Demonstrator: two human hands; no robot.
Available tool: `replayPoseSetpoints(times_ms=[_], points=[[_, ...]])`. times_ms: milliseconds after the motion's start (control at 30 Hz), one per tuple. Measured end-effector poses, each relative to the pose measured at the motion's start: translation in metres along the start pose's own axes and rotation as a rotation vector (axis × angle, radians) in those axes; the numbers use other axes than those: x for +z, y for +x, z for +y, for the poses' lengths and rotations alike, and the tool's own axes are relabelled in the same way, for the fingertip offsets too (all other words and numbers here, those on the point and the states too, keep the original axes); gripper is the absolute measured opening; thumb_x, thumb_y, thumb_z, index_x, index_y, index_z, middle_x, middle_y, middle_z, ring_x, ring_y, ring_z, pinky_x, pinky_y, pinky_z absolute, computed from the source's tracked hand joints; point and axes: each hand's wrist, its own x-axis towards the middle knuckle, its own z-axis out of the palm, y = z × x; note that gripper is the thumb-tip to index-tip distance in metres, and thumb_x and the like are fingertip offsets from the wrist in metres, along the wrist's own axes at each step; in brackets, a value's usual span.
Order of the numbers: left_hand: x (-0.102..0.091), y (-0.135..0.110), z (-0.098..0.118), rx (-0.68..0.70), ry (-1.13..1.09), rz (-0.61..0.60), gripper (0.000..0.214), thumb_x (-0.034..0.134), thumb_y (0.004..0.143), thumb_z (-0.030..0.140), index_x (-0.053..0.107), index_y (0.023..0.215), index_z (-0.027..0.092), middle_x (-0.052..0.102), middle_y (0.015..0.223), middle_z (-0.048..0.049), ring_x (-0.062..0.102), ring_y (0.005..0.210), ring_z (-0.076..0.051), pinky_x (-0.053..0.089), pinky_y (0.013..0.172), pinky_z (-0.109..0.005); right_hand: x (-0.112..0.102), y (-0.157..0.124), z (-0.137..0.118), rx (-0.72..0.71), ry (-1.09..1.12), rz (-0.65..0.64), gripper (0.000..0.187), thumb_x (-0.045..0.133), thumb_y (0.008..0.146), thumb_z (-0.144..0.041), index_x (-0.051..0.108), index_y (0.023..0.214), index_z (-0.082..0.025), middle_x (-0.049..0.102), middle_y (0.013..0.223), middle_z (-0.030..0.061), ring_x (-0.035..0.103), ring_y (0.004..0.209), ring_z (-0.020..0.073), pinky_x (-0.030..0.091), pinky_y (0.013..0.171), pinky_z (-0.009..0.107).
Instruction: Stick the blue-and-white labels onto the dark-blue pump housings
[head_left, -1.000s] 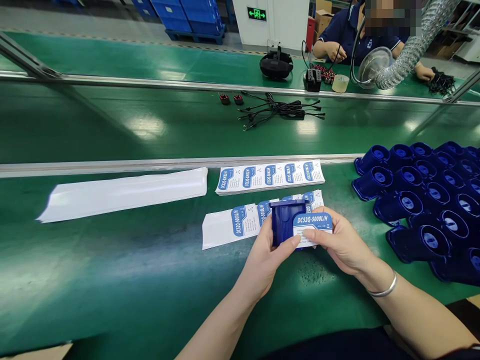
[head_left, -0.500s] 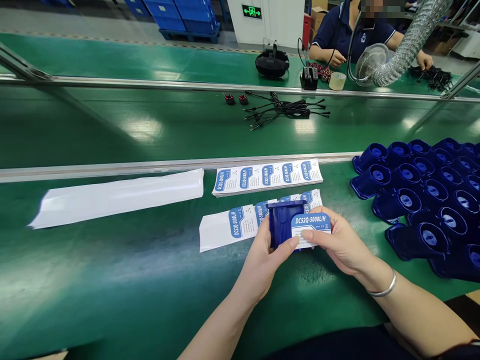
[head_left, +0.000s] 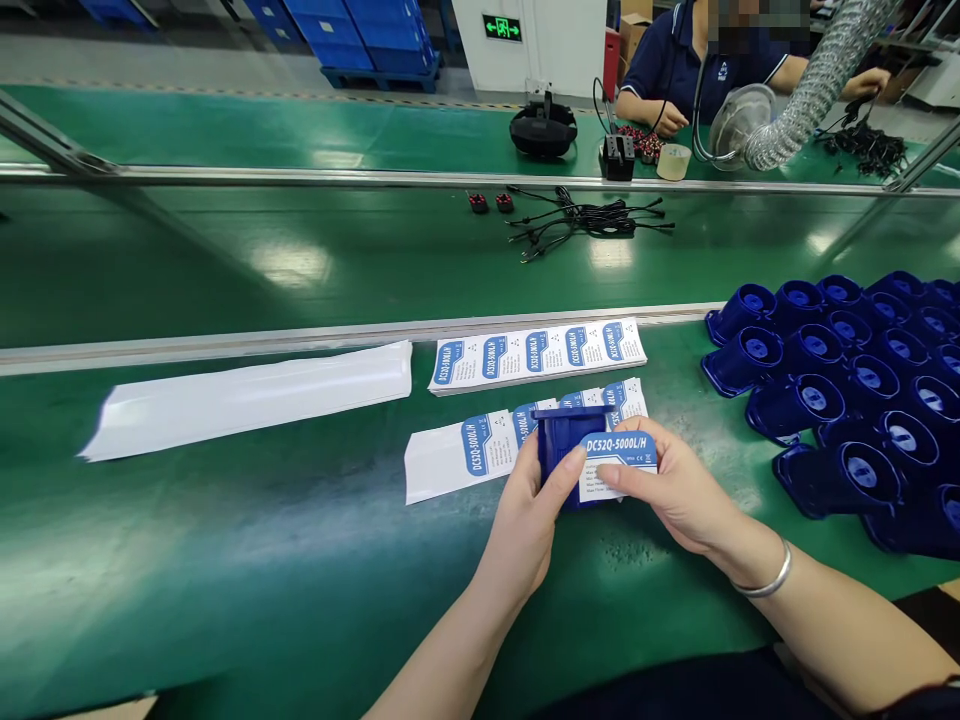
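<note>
My left hand (head_left: pixel 529 500) is closed round the left side of a dark blue plastic housing (head_left: pixel 559 440), its thumb at the left edge of a label. That blue and white sticker (head_left: pixel 619 450), printed DC52Q-5000L/H, lies over the right part of the housing. Gripping the sticker's right side between thumb and fingers is my right hand (head_left: pixel 682 490). Whether the sticker touches the housing I cannot tell. Just behind the hands lies a label sheet (head_left: pixel 486 445) with a bare white left end. A stack of label sheets (head_left: pixel 536 352) rests farther back.
White backing strips (head_left: pixel 255 395) lie at left. Several dark blue housings (head_left: pixel 836 480) stand in rows at right. Black cables (head_left: pixel 592 218) and two small red-black parts (head_left: pixel 491 203) sit on the belt beyond the rail. A co-worker (head_left: pixel 675 75) sits across, near a duct (head_left: pixel 817 95).
The sticker has shifted slightly left over the housing, and my left thumb has moved up to its edge. The cables moved right along the belt. The co-worker's hand at right rose with a cable.
</note>
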Motion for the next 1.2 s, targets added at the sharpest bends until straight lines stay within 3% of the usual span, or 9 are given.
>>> replayPoseSetpoints(times_ms=[133,267,467,600,767,900,1033,1200], points=[[-0.001,0.004,-0.002,0.011,-0.024,0.036,0.067,0.08,0.081,0.042,0.056,0.141,0.025,0.062,0.142,-0.0078,0.051,0.138,-0.032,0.043,0.115,-0.043,0.002,-0.001,0.005,0.002,0.02,-0.017,0.04,0.095,0.067,-0.034,0.063,0.086,-0.019,0.064,0.076,-0.0048,0.057,0.07,0.0107,0.049,0.07,0.025],[-0.002,0.0,0.005,-0.005,-0.031,-0.066,0.072,0.083,0.079,0.036,0.053,0.142,0.021,0.063,0.141,-0.0114,0.053,0.136,-0.035,0.044,0.115,-0.046,-0.002,0.002,0.002,-0.023,0.084,-0.037,0.033,0.09,0.074,-0.033,0.067,0.094,-0.019,0.069,0.087,-0.0017,0.062,0.079,0.0119,0.049,0.076,0.025],[-0.003,-0.007,0.008,-0.006,0.003,-0.178,0.089,0.088,0.07,0.025,0.046,0.148,0.024,0.06,0.144,-0.0115,0.054,0.135,-0.034,0.045,0.114,-0.046,-0.007,0.003,-0.007,-0.046,0.106,-0.045,0.034,0.09,0.074,-0.032,0.067,0.095,-0.019,0.071,0.087,-0.0001,0.065,0.079,0.0142,0.051,0.075,0.026],[-0.004,-0.006,0.003,0.033,-0.043,-0.185,0.085,0.087,0.072,0.036,0.049,0.147,0.026,0.06,0.144,-0.0111,0.053,0.135,-0.036,0.045,0.113,-0.048,-0.007,0.002,-0.008,-0.108,0.055,-0.085,0.034,0.088,0.077,-0.035,0.064,0.096,-0.02,0.069,0.088,-0.0005,0.064,0.079,0.0141,0.051,0.075,0.027],[-0.008,0.0,-0.002,0.039,-0.101,-0.093,0.06,0.072,0.089,0.044,0.053,0.143,0.03,0.062,0.142,-0.0075,0.054,0.136,-0.031,0.045,0.114,-0.046,-0.008,0.003,-0.008,-0.23,-0.131,-0.104,0.034,0.078,0.086,-0.047,0.059,0.099,-0.022,0.065,0.088,0.0006,0.061,0.08,0.0157,0.05,0.072,0.028],[-0.01,0.002,-0.002,0.066,-0.12,-0.063,0.063,0.073,0.088,0.042,0.05,0.146,0.033,0.064,0.141,-0.0058,0.056,0.134,-0.03,0.045,0.113,-0.045,-0.012,0.001,-0.015,-0.381,-0.354,-0.005,0.03,0.069,0.093,-0.05,0.057,0.097,-0.022,0.059,0.083,-0.0002,0.056,0.076,0.0154,0.045,0.068,0.028],[-0.008,0.001,-0.002,0.058,-0.134,-0.053,0.069,0.076,0.086,0.039,0.045,0.149,0.033,0.064,0.141,-0.0068,0.056,0.133,-0.03,0.046,0.113,-0.046,-0.014,-0.002,-0.021,-0.553,-0.636,0.031,0.03,0.061,0.099,-0.045,0.053,0.081,-0.022,0.054,0.075,-0.0011,0.049,0.068,0.0148,0.04,0.063,0.029],[-0.005,-0.002,-0.001,0.04,-0.103,-0.066,0.064,0.076,0.085,0.041,0.052,0.144,0.032,0.065,0.139,-0.0069,0.057,0.133,-0.03,0.046,0.113,-0.045,-0.012,-0.003,-0.019,-0.745,-0.834,0.074,0.034,0.057,0.1,-0.036,0.043,0.072,-0.023,0.047,0.068,-0.0018,0.045,0.064,0.0152,0.035,0.062,0.031]])
